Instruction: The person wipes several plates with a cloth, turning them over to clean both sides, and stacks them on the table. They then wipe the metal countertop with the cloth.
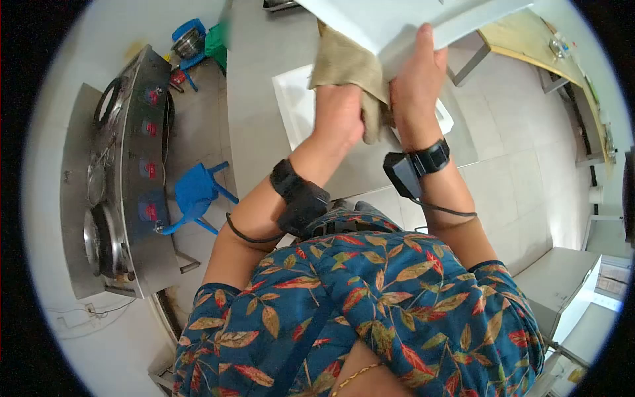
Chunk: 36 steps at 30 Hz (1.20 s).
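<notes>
A white rectangular tray [377, 20] is held up and tilted at the top of the head view, partly cut off by the frame edge. My right hand [420, 86] grips its near corner, with the thumb along the tray wall. Bunched in my closed left hand [340, 112] is a tan cloth [344, 63], which lies against the tray's underside. Beneath both hands, another white tray [289, 102] rests on the grey table [254, 86], largely hidden by the cloth and my arms.
A stainless steel stove [135, 178] with woks stands at left, a blue stool [195, 195] beside it. Farther back, a metal pot [188, 44] sits on a blue chair. A wooden-topped table [522, 43] stands at upper right, a white cabinet [555, 278] at lower right.
</notes>
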Each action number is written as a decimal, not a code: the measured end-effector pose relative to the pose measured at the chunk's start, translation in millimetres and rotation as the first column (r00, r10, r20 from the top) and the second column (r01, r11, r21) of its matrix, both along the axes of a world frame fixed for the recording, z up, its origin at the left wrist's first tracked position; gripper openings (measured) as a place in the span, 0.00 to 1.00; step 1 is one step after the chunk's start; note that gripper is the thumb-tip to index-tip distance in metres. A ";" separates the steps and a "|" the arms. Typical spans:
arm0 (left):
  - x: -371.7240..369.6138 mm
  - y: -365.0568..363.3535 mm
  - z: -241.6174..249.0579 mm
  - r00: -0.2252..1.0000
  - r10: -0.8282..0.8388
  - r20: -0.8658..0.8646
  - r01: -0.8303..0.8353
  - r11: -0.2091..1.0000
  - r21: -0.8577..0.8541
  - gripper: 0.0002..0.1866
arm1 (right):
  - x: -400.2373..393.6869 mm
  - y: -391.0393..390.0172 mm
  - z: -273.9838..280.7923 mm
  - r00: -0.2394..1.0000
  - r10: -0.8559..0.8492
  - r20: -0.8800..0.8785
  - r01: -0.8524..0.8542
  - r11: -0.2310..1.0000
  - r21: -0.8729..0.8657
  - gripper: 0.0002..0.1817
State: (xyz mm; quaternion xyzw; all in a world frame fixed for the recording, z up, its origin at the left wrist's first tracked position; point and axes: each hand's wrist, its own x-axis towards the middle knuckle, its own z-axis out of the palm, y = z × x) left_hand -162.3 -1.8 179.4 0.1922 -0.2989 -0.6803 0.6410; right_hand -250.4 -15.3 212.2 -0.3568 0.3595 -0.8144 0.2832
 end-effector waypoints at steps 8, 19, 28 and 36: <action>3.2 -12.2 10.0 0.992 0.054 0.110 -0.059 0.997 0.040 0.15 | 4.5 -2.4 -11.7 0.991 0.065 -0.121 -0.067 0.998 -0.012 0.11; 44.0 -46.6 17.3 0.958 0.188 0.216 -0.201 0.979 0.042 0.12 | -28.7 8.7 -22.4 0.967 0.253 -0.040 -0.245 0.958 0.146 0.18; 77.6 -32.0 -64.0 0.926 0.084 0.368 -0.124 0.989 0.086 0.14 | -141.7 30.7 -65.3 0.923 0.326 -0.205 -0.139 0.778 0.612 0.21; 96.4 -21.5 -60.2 0.947 0.133 0.292 -0.168 0.981 0.095 0.13 | -223.6 24.6 -142.5 0.735 0.642 -0.220 -0.120 0.442 0.889 0.18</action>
